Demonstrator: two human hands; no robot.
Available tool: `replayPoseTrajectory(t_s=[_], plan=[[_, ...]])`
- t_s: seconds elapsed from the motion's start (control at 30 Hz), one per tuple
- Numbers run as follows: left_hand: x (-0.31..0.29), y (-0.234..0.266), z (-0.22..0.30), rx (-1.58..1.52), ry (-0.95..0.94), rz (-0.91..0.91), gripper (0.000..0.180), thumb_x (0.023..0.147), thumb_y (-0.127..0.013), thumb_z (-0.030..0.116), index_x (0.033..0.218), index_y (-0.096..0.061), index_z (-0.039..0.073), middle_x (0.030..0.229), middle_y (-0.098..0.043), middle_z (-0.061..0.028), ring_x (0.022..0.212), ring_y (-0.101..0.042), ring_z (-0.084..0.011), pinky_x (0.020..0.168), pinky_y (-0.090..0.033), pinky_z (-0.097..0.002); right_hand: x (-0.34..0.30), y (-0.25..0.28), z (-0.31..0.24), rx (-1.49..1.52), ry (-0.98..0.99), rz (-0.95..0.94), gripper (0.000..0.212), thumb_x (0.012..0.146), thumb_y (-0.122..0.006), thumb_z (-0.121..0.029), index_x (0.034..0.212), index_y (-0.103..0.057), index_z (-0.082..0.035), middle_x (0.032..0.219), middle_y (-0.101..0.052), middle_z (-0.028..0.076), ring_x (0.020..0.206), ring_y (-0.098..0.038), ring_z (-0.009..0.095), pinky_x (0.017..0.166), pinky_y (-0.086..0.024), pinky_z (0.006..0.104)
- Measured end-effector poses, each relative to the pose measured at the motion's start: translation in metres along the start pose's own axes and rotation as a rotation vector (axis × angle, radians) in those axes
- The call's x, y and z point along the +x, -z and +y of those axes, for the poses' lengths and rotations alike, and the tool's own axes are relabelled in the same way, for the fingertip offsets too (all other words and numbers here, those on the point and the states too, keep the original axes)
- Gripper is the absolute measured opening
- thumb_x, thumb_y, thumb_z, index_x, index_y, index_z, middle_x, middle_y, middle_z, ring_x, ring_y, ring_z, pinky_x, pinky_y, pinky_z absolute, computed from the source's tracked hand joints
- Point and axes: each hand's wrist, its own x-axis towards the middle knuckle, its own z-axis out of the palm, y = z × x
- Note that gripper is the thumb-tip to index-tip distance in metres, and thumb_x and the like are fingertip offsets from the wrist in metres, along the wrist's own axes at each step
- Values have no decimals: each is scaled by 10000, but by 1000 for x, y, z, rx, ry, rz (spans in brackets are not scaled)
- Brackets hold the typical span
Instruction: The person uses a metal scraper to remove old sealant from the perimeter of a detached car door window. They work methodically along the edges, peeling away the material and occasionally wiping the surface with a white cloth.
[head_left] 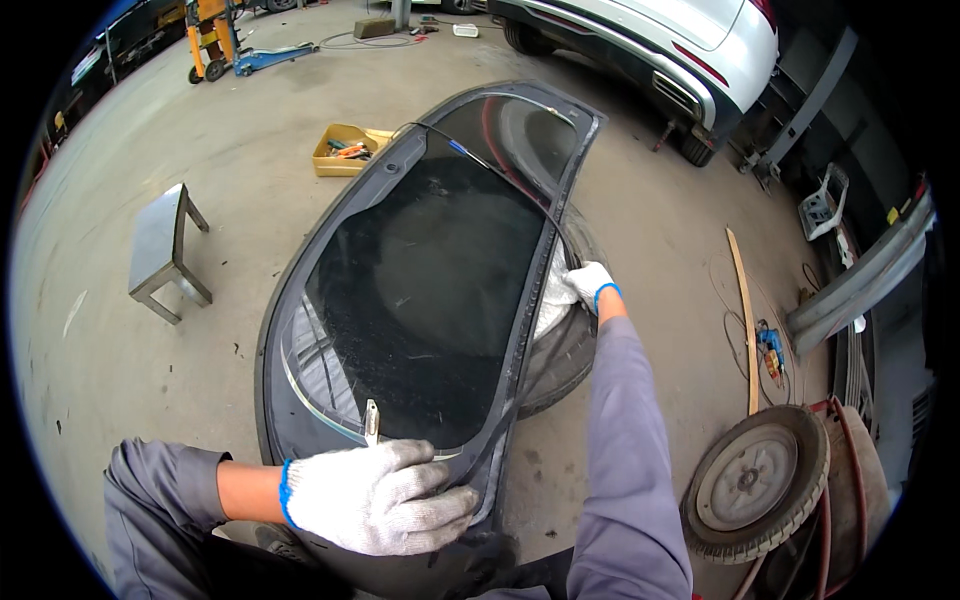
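A dark curved car panel with a window pane (450, 260) set in it lies before me, propped on a tire (560, 370). A black rubber strip (535, 325) runs along its right side and loops loosely over the far end, with a blue mark on it. At that side my right hand (588, 284), in a white glove, is closed around the strip, by a whitish crumpled sheet (553, 300). My left hand (385, 497), also gloved, is curled over the near end. From behind it rises a slim pale tool (372, 422); its lower part and my thumb are hidden.
A low metal stool (160, 240) and a yellow bin of hand tools (345, 150) are on the left. To the right lie a wooden strip (742, 310), a blue power tool (769, 345) and a wheel (755, 480). A white car (690, 50) stands at the back.
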Motion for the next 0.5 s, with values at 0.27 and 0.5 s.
replayPoseTrajectory(t_s=[0.27, 0.5], plan=[[-30, 11, -29, 149, 134, -121, 235, 744, -720, 165, 971, -690, 108, 1235, -594, -107, 989, -595, -230, 805, -540, -372, -14, 49, -19, 231, 164, 346, 328, 816, -640, -236, 941, -672, 66, 723, -650, 132, 549, -585, 243, 534, -470, 380], [-81, 9, -70, 441, 531, -690, 106, 729, -702, 220, 804, -731, 152, 1164, -656, -61, 949, -610, -225, 826, -476, -383, -84, 1, -188, 563, 329, 51, 234, 873, -677, -231, 985, -587, -47, 719, -625, 63, 497, -496, 128, 413, -387, 315]])
